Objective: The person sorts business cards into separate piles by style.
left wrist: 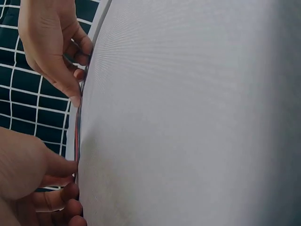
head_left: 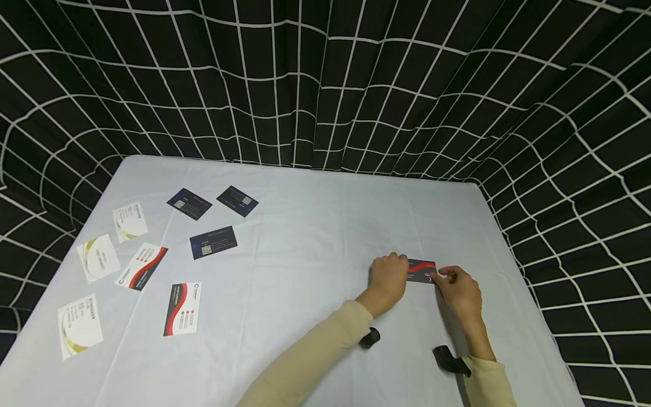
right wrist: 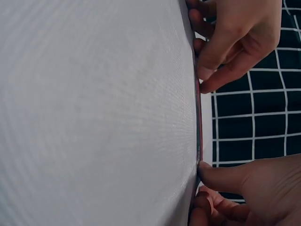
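Observation:
A dark business card (head_left: 421, 271) with a red wave lies between both hands on the right part of the white table. My left hand (head_left: 389, 282) pinches its left end, covering that end in the head view. At the opposite end, my right hand (head_left: 460, 294) pinches the edge, thumb on the near corner. In the left wrist view, the card (left wrist: 77, 136) appears edge-on as a thin red and dark line near the table surface, between the left hand (left wrist: 33, 172) and the right hand (left wrist: 51, 47). The right wrist view also shows the card (right wrist: 199, 122) edge-on.
Three dark blue cards (head_left: 213, 243) lie left of centre. Further left are several white cards with green curves (head_left: 81, 325) and two red, white and dark cards (head_left: 183, 308). Black wrist pieces (head_left: 450, 360) hang below the sleeves. A black gridded curtain (head_left: 305, 85) surrounds the white-covered table (head_left: 295, 237).

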### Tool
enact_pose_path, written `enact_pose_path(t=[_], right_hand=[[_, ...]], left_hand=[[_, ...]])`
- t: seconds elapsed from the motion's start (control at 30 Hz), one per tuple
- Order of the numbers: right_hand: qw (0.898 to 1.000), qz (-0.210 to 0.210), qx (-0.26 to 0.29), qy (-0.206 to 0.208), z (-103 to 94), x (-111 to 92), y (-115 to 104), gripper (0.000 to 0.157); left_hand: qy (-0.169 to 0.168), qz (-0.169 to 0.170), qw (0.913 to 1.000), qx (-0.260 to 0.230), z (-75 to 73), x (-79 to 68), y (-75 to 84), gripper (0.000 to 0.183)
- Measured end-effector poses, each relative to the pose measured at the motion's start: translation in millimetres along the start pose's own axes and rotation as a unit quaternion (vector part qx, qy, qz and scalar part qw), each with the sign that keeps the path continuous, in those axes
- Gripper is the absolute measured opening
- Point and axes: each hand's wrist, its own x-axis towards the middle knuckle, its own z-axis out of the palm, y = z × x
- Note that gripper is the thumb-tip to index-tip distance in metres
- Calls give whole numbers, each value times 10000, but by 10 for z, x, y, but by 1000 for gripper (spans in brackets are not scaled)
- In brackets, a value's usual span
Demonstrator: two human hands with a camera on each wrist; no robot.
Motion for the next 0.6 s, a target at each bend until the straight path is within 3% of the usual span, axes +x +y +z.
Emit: enact_pose_path(t=[0.17,0.3,0.43,0.6], right_hand=[[9965,-680,-353,335,46,-19,-62,18],[9957,-690,-593,197,34,-40,-96,15],[9968,-437,-631,-233,-6,-39,-157,17],[9938,-568,-805,-505,-85,-80,-279,23]], left_hand=[[-186,95,9984,525,-38,-68,-2,32],[-353,282,9961,754,-57,-115,5,32],[-479,312,9979,318,-120,-153,-71,38],[-481,536,9968,-350,-355,-310,-388,50]])
